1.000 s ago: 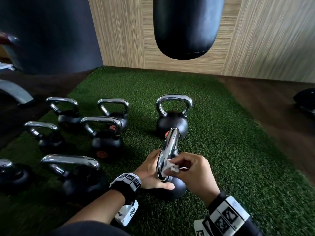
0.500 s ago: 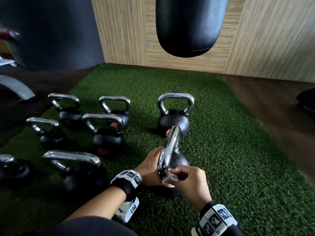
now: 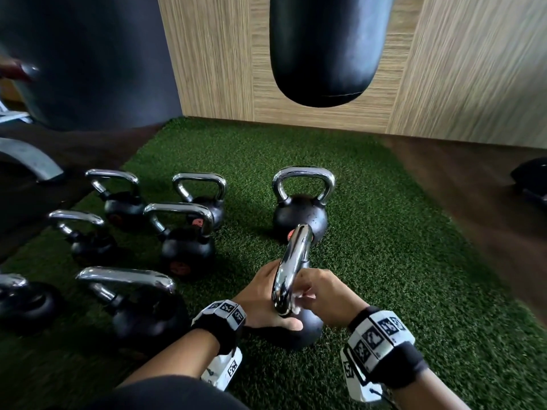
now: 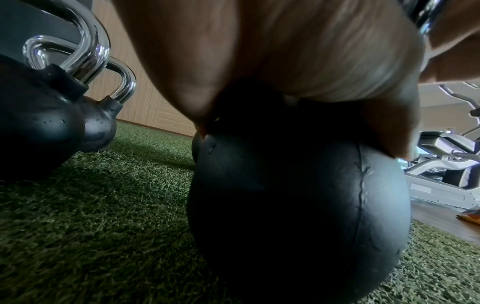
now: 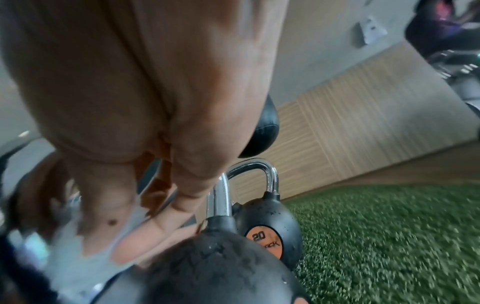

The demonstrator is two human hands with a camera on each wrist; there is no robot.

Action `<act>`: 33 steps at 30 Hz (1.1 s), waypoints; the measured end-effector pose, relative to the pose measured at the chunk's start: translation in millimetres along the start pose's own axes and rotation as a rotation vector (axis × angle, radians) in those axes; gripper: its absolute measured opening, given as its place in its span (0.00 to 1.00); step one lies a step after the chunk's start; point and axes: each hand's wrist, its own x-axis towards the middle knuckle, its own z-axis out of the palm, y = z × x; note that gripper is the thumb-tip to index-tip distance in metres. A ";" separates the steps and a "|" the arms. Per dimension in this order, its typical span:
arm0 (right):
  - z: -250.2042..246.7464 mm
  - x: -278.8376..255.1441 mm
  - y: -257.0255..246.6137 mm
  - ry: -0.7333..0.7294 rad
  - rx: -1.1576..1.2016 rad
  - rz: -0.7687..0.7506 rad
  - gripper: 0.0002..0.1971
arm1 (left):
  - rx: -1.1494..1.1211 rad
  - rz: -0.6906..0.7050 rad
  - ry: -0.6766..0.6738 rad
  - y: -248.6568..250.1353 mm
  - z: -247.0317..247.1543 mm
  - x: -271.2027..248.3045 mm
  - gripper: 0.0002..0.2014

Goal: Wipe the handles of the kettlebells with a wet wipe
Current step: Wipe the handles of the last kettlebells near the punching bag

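Wipe [image 3: 299, 300] mostly hidden in right hand [image 3: 328, 294] at handle [image 3: 291, 267]; left hand [image 3: 260, 306] flat on kettlebell [image 4: 298, 195].

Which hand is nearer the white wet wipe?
Right. The right hand pinches the white wet wipe against the near kettlebell's chrome handle; the left hand rests on that kettlebell's black ball, across the handle from it.

Pretty sure I'm in a gym here. I've got a bunch of chrome-handled kettlebells [image 3: 186, 238] sitting on green turf [image 3: 399, 261], a black punching bag [image 3: 325, 48] hanging by a wood-panel wall [image 3: 473, 69], and exercise machines [image 4: 446, 164] off to the side.
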 end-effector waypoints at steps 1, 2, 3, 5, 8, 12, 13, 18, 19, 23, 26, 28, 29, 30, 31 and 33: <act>-3.3 1.1 0.7 -0.032 0.036 -0.018 0.10 | -0.027 0.057 0.016 -1.2 0.9 1.6 0.61; -6.8 1.8 0.5 -0.059 0.083 -0.034 0.12 | -0.048 0.099 0.039 -2.5 1.3 2.7 0.57; -10.1 2.3 -0.8 -0.077 0.120 -0.046 0.13 | -0.051 0.122 0.066 -3.6 1.3 3.5 0.56; -12.6 4.9 -2.1 -0.100 0.135 -0.046 0.14 | -0.038 0.140 0.110 -4.8 2.4 4.3 0.58; -9.9 10.3 -3.3 -0.100 0.116 -0.024 0.13 | -0.041 0.178 0.134 -6.6 3.5 4.0 0.59; -10.5 10.0 -2.1 -0.127 0.320 -0.005 0.13 | -0.022 0.212 0.114 -13.9 4.9 6.9 0.57; -10.0 7.8 -1.7 -0.130 0.411 -0.003 0.12 | -0.027 0.209 0.102 -15.5 4.9 8.0 0.56; -2.2 3.2 2.5 -0.055 0.905 0.021 0.12 | 0.045 0.277 0.115 -10.3 2.5 13.9 0.45; -0.1 4.2 2.6 -0.042 1.013 0.024 0.13 | 0.078 0.308 0.129 -10.1 3.0 14.0 0.43; 16.0 9.5 10.4 0.005 1.362 0.095 0.19 | 0.095 0.356 0.143 -7.4 3.7 11.2 0.46; 23.4 15.0 14.6 0.052 1.441 0.114 0.17 | 0.102 0.332 0.125 -8.1 3.0 9.6 0.49; 25.6 19.3 14.1 0.150 1.507 0.097 0.10 | 0.144 0.314 0.104 -10.1 1.9 9.4 0.50; 26.0 21.1 13.5 0.205 1.544 0.088 0.07 | 0.215 0.301 0.068 -11.1 1.6 10.5 0.48; 26.1 23.2 13.0 0.251 1.565 0.084 0.07 | 0.300 0.286 0.023 -12.1 1.6 12.7 0.45; 25.9 24.6 11.9 0.275 1.571 0.078 0.08 | 0.361 0.278 -0.012 -13.2 1.9 14.4 0.41; 25.7 26.2 9.6 0.304 1.516 0.065 0.09 | 0.335 0.262 -0.020 -14.5 1.5 15.3 0.41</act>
